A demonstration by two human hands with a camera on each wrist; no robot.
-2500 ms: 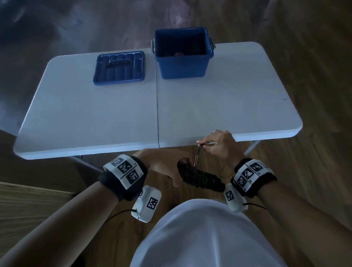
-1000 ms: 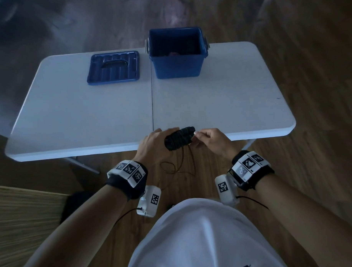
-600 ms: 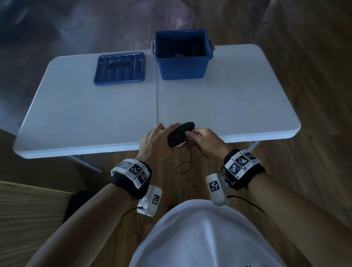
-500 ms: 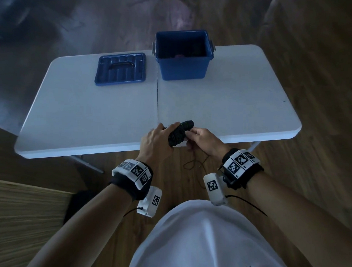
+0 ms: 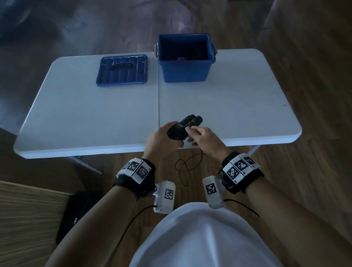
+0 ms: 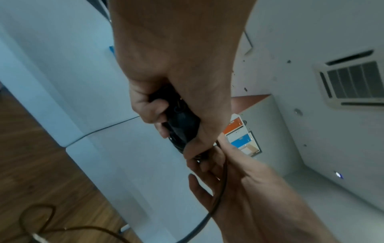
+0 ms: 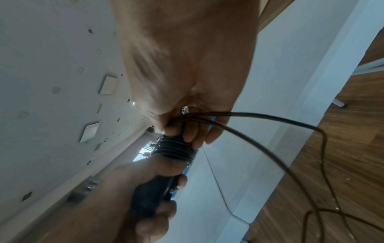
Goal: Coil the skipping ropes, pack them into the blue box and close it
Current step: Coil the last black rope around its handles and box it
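Note:
My left hand [image 5: 163, 140] grips the two black handles of a skipping rope [image 5: 184, 126], held side by side over the table's near edge. Several turns of thin dark cord [image 7: 176, 150] are wound round the handles. My right hand [image 5: 201, 135] pinches the cord right beside the handles, and the loose rest of the cord [image 5: 185, 168] hangs in loops below the table edge. The open blue box [image 5: 185, 58] stands at the far middle of the table; something pinkish lies inside. Its blue lid [image 5: 122, 70] lies flat to the left of it.
The white folding table [image 5: 90, 116] has a centre seam and rounded corners. Wooden floor surrounds it. A dark bag [image 5: 74, 212] lies on the floor at my lower left, beside a pale wooden surface [image 5: 24, 228].
Both hands have risen from below the table edge to over it. More cord is wound round the handles, and the hanging loops have grown shorter.

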